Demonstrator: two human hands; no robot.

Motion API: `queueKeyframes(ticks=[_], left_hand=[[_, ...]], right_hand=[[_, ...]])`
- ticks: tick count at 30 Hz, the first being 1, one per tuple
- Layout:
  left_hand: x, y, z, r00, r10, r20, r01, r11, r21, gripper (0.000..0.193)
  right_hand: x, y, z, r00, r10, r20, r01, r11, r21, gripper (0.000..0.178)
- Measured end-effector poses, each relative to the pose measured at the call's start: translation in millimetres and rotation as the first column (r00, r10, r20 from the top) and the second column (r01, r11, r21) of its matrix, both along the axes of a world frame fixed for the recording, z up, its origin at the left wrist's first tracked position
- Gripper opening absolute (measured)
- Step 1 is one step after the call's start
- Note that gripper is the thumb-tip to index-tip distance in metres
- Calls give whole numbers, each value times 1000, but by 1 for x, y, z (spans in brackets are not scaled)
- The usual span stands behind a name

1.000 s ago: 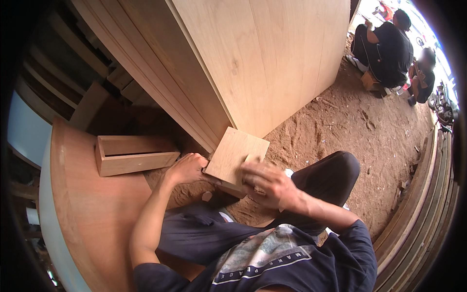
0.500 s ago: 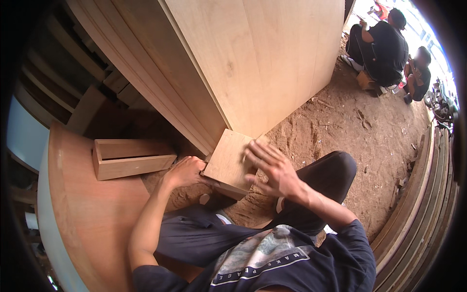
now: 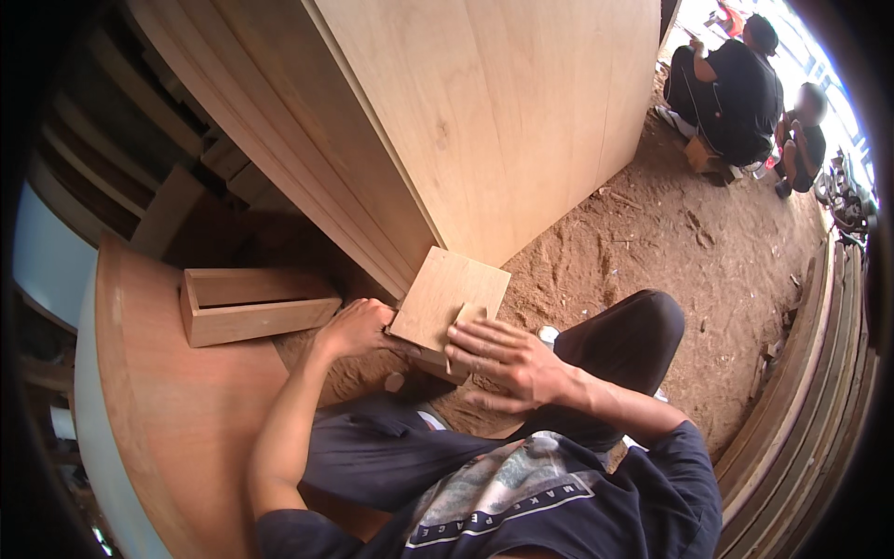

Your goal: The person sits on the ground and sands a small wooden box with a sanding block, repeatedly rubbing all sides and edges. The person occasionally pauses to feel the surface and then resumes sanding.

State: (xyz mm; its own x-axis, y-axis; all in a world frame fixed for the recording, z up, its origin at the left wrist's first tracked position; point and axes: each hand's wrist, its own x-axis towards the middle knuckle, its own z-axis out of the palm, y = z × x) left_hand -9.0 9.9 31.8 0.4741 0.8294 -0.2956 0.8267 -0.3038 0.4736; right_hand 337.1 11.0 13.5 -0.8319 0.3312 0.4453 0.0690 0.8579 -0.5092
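A small wooden box (image 3: 436, 293) with a flat, square top face is tilted between my knees, near the lower corner of a large pale wooden panel. My left hand (image 3: 358, 326) is closed around its left edge, the fingertips partly hidden beneath. Over the near right part of the top face lies my right hand (image 3: 510, 365), fingers stretched and close together. Under those fingers a small tan piece of sandpaper (image 3: 472, 315) sticks out, pressed against the wood. Another open wooden box (image 3: 261, 319), long and narrow, stands to the left of my left hand.
A curved reddish wooden board (image 3: 186, 401) extends along my left. The large wooden panel (image 3: 521, 121) rises in front. Long planks (image 3: 810, 391) are stacked at right on the sandy floor (image 3: 708, 307). Two people (image 3: 736, 98) sit low at the far right.
My right hand has slid down toward me across the top face, uncovering its far right corner and bringing the sandpaper into sight. My left hand keeps its grip in the same place.
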Motion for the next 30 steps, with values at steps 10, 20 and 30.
queueKeyframes(ticks=[10,20,30], left_hand=[[-4,3,-13,1000,2,11,-3,999,46,55],[1,1,0,1000,-1,-16,1,1000,-6,55],[7,3,2,998,14,53,-15,1000,20,54]], right_hand=[[-6,-3,-2,998,24,-54,-25,999,-20,69],[-5,29,-18,981,-189,41,188,981,43,82],[-8,22,6,974,-214,67,221,967,-123,84]])
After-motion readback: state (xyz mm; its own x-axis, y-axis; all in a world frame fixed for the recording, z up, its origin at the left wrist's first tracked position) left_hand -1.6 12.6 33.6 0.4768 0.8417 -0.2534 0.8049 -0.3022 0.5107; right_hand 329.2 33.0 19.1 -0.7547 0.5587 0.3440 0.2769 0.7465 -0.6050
